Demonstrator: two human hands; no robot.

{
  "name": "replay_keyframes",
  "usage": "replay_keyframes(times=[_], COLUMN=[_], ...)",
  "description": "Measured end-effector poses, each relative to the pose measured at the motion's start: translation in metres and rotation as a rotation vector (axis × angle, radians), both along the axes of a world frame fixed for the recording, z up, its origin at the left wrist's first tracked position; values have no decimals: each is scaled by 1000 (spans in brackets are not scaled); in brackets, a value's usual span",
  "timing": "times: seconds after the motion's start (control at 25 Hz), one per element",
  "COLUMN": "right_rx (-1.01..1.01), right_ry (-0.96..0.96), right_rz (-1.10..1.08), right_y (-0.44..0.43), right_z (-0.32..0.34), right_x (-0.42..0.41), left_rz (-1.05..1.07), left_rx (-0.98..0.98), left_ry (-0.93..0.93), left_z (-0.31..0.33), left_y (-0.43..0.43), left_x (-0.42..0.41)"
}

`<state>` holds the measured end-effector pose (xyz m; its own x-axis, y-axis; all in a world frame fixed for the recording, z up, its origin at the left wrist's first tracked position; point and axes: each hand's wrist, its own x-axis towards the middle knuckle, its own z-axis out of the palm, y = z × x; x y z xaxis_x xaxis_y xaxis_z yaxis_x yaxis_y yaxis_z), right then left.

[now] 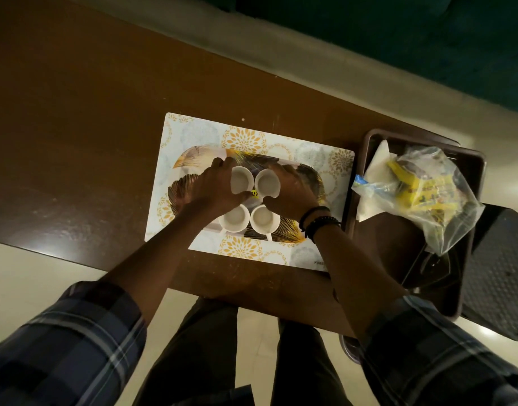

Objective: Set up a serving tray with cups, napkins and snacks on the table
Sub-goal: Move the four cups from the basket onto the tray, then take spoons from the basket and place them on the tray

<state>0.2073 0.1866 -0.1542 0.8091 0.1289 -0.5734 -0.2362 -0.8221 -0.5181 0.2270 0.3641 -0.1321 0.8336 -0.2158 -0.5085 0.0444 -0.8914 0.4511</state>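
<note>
A patterned serving tray (190,156) with gold leaf print lies on a floral placemat (246,136) on the brown table. Several white cups stand on it in a square. My left hand (213,189) grips the far left cup (240,179). My right hand (292,190) grips the far right cup (266,183). Two near cups (234,219) (263,219) stand free in front of my wrists. White napkins (374,168) and a clear bag of yellow snack packets (421,189) lie in a brown bin to the right.
The brown plastic bin (471,159) sits at the table's right end, partly over the edge. A black speckled stool or box (503,265) stands beyond it. The table's near edge runs just above my knees; bare table stretches left.
</note>
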Motion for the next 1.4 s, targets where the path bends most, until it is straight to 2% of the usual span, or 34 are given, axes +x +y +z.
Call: replay_keyframes(times=[0.48, 0.6, 0.8, 1.0, 1.16, 1.32, 1.4], right_rx=[66, 81, 44, -42, -141, -338, -297], right_ry=[-13, -92, -248, -382, -370, -216, -168], right_rz=[-71, -185, -503, -775, -936, -1063, -1117], right_y=[-10, -14, -49, -116, -181, -234, -258], right_z=[9, 12, 40, 57, 59, 47, 43], right_x=[-20, -32, -58, -93, -116, -132, -136], left_rz=[-48, -20, -52, -172, -254, -280, -281], left_rx=[79, 135, -13, -76, -105, -143, -143], left_ry=[3, -94, -199, -190, -170, -127, -109], left_z=[0, 5, 21, 35, 38, 36, 36], left_y=[-4, -12, -59, -128, -181, -215, -229], left_x=[-10, -20, -39, -59, -77, -89, -94])
